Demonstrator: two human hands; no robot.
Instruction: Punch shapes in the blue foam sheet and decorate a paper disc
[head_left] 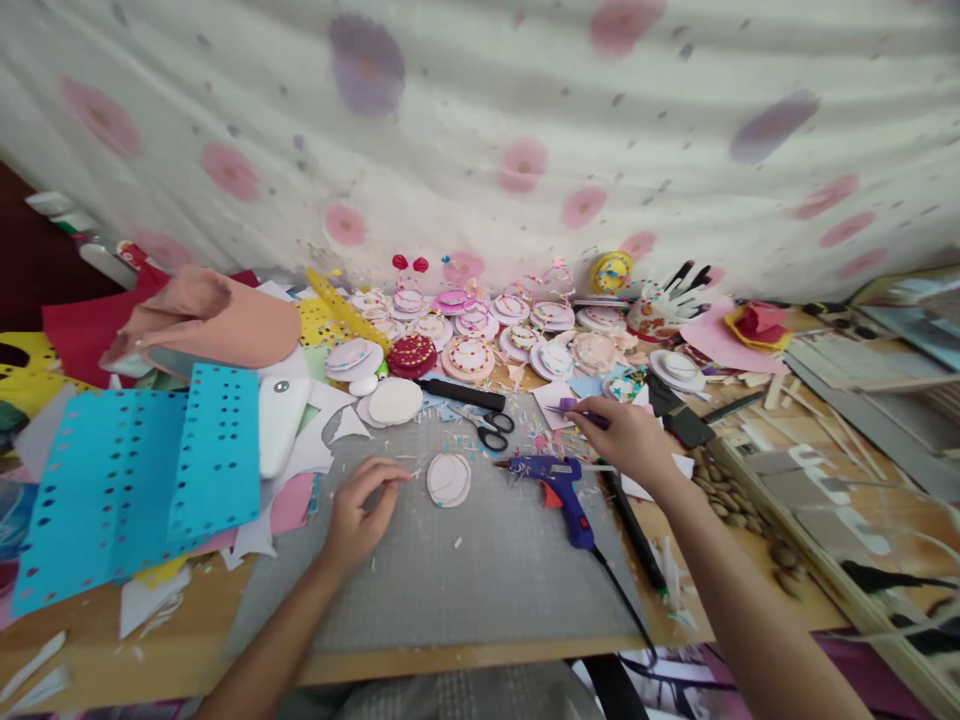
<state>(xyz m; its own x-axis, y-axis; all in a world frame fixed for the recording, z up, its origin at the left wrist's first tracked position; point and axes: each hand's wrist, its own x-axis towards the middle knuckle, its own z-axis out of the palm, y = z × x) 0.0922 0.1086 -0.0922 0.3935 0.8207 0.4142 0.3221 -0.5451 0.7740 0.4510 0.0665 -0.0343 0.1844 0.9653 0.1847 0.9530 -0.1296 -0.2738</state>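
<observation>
My left hand [365, 508] hovers over the left part of the grey cutting mat [442, 590]. Its thumb and forefinger are pinched together; anything between them is too small to name. Just right of its fingertips lies a round white foam disc [449, 480]. My right hand [624, 437] grips a pair of dark tweezers [594, 418], with their thin tips pointing left by a small purple piece [568, 405]. Below that hand, a blue hot glue gun [551, 470] rests on its side, nozzle facing left. Black-handled scissors [493, 430] lie between the hands, farther back.
Several small decorated foam hats [472, 355] crowd the back. At left are blue dotted foam sheets [142, 460], a white phone [283, 425] and scraps. A black knife [636, 530] lies at right, near brown pebbles [724, 490] and a cup of pens [660, 315].
</observation>
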